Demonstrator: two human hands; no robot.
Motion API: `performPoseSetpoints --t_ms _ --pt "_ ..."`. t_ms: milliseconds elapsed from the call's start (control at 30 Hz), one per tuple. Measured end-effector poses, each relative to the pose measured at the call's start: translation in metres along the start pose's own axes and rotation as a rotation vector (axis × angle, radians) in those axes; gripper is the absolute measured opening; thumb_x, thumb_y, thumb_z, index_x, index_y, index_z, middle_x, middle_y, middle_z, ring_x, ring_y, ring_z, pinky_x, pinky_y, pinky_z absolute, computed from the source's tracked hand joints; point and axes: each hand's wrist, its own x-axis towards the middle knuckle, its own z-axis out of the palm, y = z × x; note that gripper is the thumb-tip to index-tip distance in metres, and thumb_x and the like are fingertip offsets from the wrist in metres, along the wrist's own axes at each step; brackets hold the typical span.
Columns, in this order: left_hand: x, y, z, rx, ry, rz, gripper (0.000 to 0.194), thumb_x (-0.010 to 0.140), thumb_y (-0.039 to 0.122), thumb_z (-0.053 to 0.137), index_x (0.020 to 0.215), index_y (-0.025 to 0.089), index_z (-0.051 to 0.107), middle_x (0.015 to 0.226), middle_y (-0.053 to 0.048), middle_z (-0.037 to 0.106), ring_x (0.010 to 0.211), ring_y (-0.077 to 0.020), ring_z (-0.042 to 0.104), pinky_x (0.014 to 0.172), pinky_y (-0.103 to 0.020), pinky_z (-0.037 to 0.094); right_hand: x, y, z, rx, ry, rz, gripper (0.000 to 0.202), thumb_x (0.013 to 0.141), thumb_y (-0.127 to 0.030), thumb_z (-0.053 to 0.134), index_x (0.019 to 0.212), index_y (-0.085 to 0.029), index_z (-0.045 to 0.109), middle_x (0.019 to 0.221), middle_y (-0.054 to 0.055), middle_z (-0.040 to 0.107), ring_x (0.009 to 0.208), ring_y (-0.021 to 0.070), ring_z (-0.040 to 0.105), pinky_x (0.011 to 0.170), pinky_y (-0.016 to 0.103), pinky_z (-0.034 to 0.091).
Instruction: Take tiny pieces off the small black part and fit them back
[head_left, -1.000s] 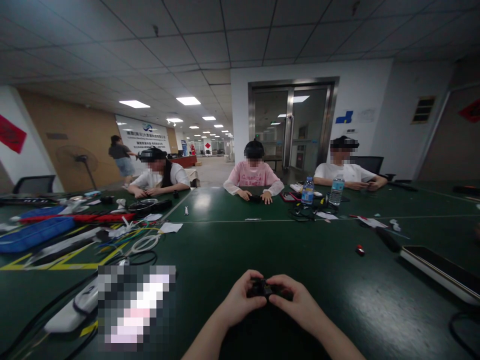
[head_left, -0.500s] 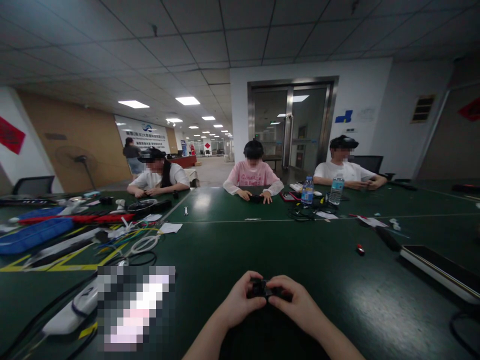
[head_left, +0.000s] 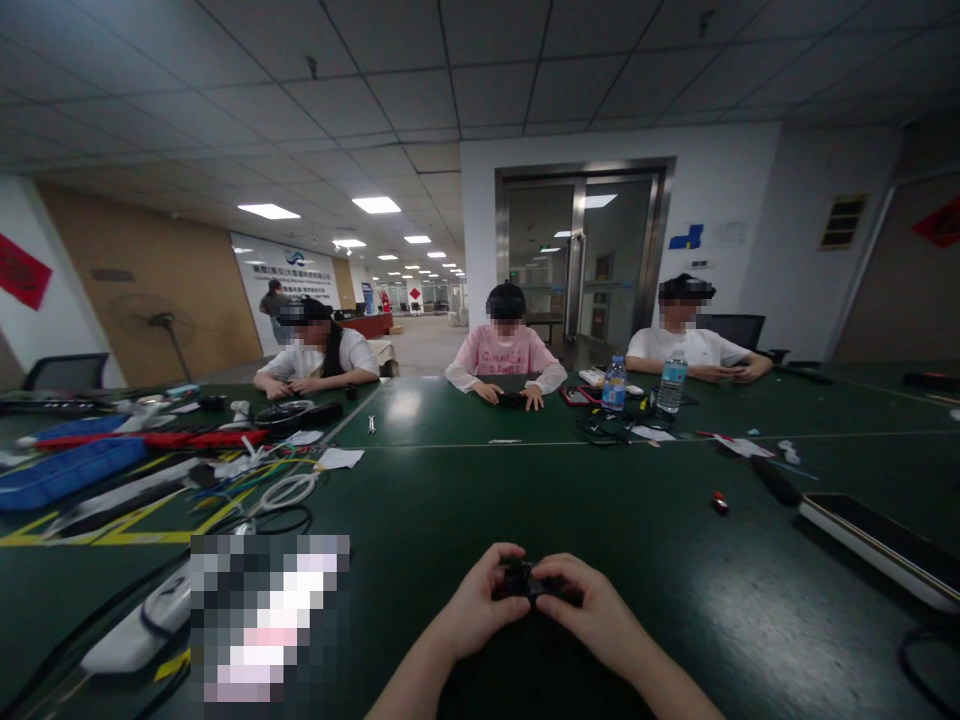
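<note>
- Along the left of the dark green, smooth counter (head_left: 420, 510), a blue plastic basket (head_left: 75, 474) is lying beyond a long white plastic power strip (head_left: 124, 630), while a white coiled cable (head_left: 289, 490) is resting nearer the middle.
- At the near middle, the left hand (head_left: 477, 604) is grasping a small black object (head_left: 516, 578), its fingers curling, thumb and forefinger nearly closing around one side.
- Between both sets of fingertips, the small black object is sitting just over the near part of the counter; its finer shape is hiding, so whether it is one piece or two I am not telling.
- Just beside, the right hand (head_left: 592, 606) is gripping the other side, bending its fingers inward; both hands seem to be sharing the hold evenly.
- Farther right, a small red-and-black item (head_left: 720, 503) is lying well apart from the hands.
</note>
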Motion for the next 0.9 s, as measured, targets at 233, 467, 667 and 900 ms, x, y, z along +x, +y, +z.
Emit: performPoseSetpoints --t_ms 233,467,667,900 --pt "0.002 -0.006 -0.002 0.024 -0.004 0.03 0.041 0.068 0.009 0.061 0.103 0.02 0.043 0.089 -0.001 0.058 0.079 -0.0138 0.055 0.069 -0.027 0.039 -0.001 -0.003 0.0 -0.001 -0.004 -0.001 0.021 0.072 -0.02 0.062 0.092 -0.024 0.065 0.1 0.003 0.062 0.094 0.0216 0.059 0.08 0.032 0.047" --pt "0.003 -0.01 -0.005 0.034 -0.013 0.042 0.041 0.069 0.008 0.061 0.104 0.021 0.044 0.09 0.0 0.058 0.078 -0.0127 0.055 0.068 -0.026 0.039 0.0 -0.002 0.0 -0.003 -0.009 0.002 0.023 0.071 -0.018 0.062 0.093 -0.023 0.065 0.101 0.003 0.062 0.094 0.0217 0.059 0.081 0.033 0.047" --pt "0.003 -0.013 -0.008 0.038 -0.017 0.042 0.042 0.07 0.01 0.061 0.106 0.021 0.044 0.093 -0.001 0.059 0.081 -0.0139 0.056 0.069 -0.027 0.04 0.0 0.002 0.001 -0.021 -0.01 0.006 0.023 0.071 -0.019 0.062 0.093 -0.023 0.065 0.103 0.003 0.062 0.094 0.0211 0.059 0.08 0.032 0.047" --pt "0.002 -0.009 -0.007 0.051 -0.03 0.044 0.042 0.071 0.011 0.062 0.107 0.021 0.043 0.094 -0.002 0.059 0.084 -0.0148 0.056 0.072 -0.028 0.04 0.0 -0.002 0.0 -0.024 -0.008 0.007 0.023 0.072 -0.019 0.062 0.095 -0.024 0.064 0.104 0.003 0.062 0.095 0.0209 0.059 0.08 0.032 0.047"
